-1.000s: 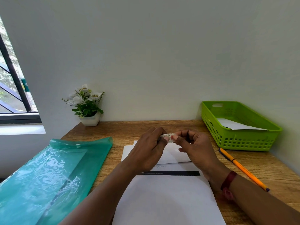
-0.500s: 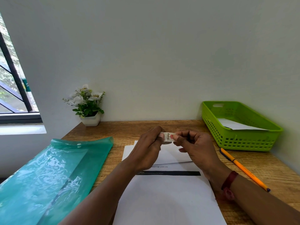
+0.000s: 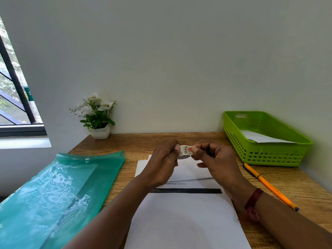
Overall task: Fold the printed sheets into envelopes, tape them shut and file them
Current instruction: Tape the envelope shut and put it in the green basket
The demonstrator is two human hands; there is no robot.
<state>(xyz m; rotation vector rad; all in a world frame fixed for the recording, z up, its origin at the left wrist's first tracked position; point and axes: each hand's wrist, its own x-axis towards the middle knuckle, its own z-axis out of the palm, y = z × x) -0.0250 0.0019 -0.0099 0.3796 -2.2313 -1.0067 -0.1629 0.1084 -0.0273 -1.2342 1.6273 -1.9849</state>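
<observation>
**Two hands held a tape roll (image 3: 185,152) above the folded sheet (image 3: 190,170).**

The left hand (image 3: 161,163) curled its fingers round the roll. The right hand (image 3: 216,164) pinched the loose end with thumb and finger. The folded sheet lay under them on the printed sheet (image 3: 185,221), between the teal folder (image 3: 53,194) on the left and the green basket (image 3: 269,159) on the far right. A fast pull could have made the tape rip crooked or stick to itself. No hand pressed the fold down, so it could have popped open.
</observation>
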